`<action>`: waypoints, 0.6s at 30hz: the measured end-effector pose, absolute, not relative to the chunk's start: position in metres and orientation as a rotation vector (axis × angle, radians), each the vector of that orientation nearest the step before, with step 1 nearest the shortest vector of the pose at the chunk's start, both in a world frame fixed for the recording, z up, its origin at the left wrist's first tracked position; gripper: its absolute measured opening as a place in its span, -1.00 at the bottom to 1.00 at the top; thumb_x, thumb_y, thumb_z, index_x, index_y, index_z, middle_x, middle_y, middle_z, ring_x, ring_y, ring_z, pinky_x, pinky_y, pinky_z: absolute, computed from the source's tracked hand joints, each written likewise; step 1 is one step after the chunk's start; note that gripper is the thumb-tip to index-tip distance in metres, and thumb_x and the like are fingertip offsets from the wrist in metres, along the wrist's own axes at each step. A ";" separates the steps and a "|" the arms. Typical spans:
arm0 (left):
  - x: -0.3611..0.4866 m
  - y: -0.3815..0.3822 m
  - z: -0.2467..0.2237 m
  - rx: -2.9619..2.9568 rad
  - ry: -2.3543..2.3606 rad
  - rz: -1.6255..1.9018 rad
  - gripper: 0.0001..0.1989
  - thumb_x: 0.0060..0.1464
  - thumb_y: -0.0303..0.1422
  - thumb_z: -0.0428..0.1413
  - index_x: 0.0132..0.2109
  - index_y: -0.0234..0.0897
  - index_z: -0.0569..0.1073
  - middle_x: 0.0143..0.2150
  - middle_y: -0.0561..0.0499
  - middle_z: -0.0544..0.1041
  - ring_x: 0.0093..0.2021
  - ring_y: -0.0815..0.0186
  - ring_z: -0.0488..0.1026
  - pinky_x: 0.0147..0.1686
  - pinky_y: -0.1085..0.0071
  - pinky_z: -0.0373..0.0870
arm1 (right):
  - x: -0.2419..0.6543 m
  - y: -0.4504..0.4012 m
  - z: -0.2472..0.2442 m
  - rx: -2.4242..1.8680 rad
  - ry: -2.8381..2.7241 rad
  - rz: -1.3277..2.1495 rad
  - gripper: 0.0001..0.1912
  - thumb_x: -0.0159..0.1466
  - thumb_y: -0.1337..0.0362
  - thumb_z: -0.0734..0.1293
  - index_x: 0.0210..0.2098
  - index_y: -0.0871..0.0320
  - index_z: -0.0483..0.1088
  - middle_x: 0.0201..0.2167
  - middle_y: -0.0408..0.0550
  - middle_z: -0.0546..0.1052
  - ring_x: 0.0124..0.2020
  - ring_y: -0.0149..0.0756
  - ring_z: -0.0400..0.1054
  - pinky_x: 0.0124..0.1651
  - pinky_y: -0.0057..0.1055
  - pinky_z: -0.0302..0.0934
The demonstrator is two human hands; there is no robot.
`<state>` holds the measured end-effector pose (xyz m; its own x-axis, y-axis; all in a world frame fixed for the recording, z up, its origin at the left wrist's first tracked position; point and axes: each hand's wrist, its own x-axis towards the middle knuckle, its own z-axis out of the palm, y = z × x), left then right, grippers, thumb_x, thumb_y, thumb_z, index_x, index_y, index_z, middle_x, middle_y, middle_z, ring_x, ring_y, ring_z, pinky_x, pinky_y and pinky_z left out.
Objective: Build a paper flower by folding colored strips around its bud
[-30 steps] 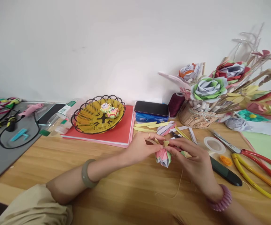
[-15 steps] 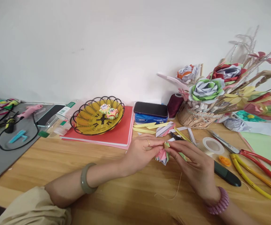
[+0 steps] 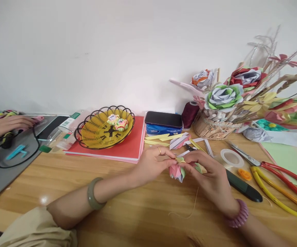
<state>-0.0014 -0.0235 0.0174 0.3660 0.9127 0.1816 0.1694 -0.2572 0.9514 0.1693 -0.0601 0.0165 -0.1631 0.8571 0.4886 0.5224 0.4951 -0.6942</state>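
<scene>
Between my two hands is a small folded-paper flower [image 3: 176, 172] in pink, white, green and yellow. My left hand [image 3: 150, 165] pinches its upper left side with thumb and fingertips. From the other side, my right hand [image 3: 213, 176] grips the yellow-green top edge, its fingers bent and the thumb below. Part of the flower is hidden behind my fingers. Just beyond my hands lie yellow paper strips [image 3: 157, 142] and a pink-and-white folded piece [image 3: 180, 141]. A thin thread [image 3: 195, 206] trails on the wood nearer to me.
A yellow basket [image 3: 94, 135] with two paper balls stands on red paper [image 3: 137, 132]. At right are scissors [image 3: 256, 163], a tape roll [image 3: 232, 158], a dark green-handled tool [image 3: 246, 187] and a flower pot [image 3: 211, 128]. Another person's hand [image 3: 17, 122] reaches a pink glue gun [image 3: 39, 119] at left.
Another person's hand has come in from the left onto the pink glue gun. My fingers have shifted slightly on the paper flower, showing more of its yellow top. The view has shifted slightly.
</scene>
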 end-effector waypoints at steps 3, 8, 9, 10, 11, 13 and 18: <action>-0.002 -0.021 0.021 1.607 0.886 0.967 -0.91 -0.14 -0.40 0.20 -0.48 -0.33 0.45 -0.43 0.02 0.46 -0.34 0.36 0.40 -0.27 0.43 0.33 | 0.170 -0.057 0.018 -1.132 -1.803 0.633 -0.89 0.19 0.27 0.30 -0.46 0.11 0.30 -0.46 -0.12 0.39 -0.40 -0.31 0.28 -0.34 -0.39 0.20; -0.001 -0.021 0.022 1.479 0.800 0.929 -0.86 -0.14 -0.37 0.18 -0.52 -0.34 0.40 -0.47 0.03 0.41 -0.47 0.42 0.36 -0.44 0.47 0.30 | 0.169 -0.057 0.018 -1.176 -1.682 0.962 -0.85 0.17 0.18 0.30 -0.44 0.12 0.32 -0.50 -0.16 0.35 -0.50 -0.38 0.21 -0.46 -0.46 0.16; -0.001 -0.021 0.022 1.479 0.808 0.919 -0.86 -0.14 -0.37 0.18 -0.52 -0.34 0.39 -0.48 0.04 0.41 -0.48 0.43 0.35 -0.44 0.48 0.29 | 0.168 -0.057 0.018 -1.184 -1.646 1.020 -0.83 0.17 0.16 0.30 -0.43 0.12 0.32 -0.52 -0.18 0.33 -0.53 -0.41 0.18 -0.51 -0.47 0.13; -0.001 -0.020 0.022 1.478 0.814 0.905 -0.86 -0.15 -0.37 0.18 -0.51 -0.34 0.39 -0.49 0.04 0.40 -0.48 0.43 0.34 -0.44 0.48 0.28 | 0.168 -0.057 0.019 -1.187 -1.610 1.073 -0.82 0.16 0.14 0.30 -0.43 0.12 0.32 -0.53 -0.19 0.32 -0.55 -0.42 0.17 -0.53 -0.49 0.11; -0.001 -0.020 0.022 1.474 0.817 0.886 -0.86 -0.15 -0.37 0.18 -0.50 -0.34 0.38 -0.49 0.05 0.40 -0.49 0.44 0.33 -0.44 0.49 0.26 | 0.167 -0.057 0.019 -1.189 -1.576 1.117 -0.81 0.16 0.13 0.31 -0.43 0.12 0.31 -0.54 -0.20 0.33 -0.56 -0.43 0.17 -0.55 -0.49 0.10; -0.002 -0.018 0.021 1.451 0.810 0.840 -0.86 -0.15 -0.36 0.18 -0.48 -0.34 0.38 -0.49 0.06 0.39 -0.49 0.46 0.31 -0.45 0.50 0.25 | 0.166 -0.057 0.020 -1.192 -1.530 1.181 -0.78 0.15 0.10 0.31 -0.43 0.12 0.31 -0.54 -0.19 0.35 -0.55 -0.42 0.21 -0.54 -0.48 0.12; -0.003 -0.011 0.018 1.370 0.753 0.729 -0.79 -0.23 -0.35 0.23 -0.46 -0.36 0.37 -0.47 0.08 0.37 -0.49 0.49 0.29 -0.44 0.52 0.23 | 0.166 -0.055 0.020 -1.205 -1.529 1.231 -0.75 0.13 0.06 0.31 -0.46 0.13 0.33 -0.55 -0.17 0.39 -0.54 -0.39 0.27 -0.52 -0.46 0.17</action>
<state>-0.0032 -0.0109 0.0177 0.5739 0.8177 -0.0446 -0.0175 0.0667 0.9976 0.1658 -0.0546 0.0204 -0.2123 0.9768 0.0273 0.1821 0.0670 -0.9810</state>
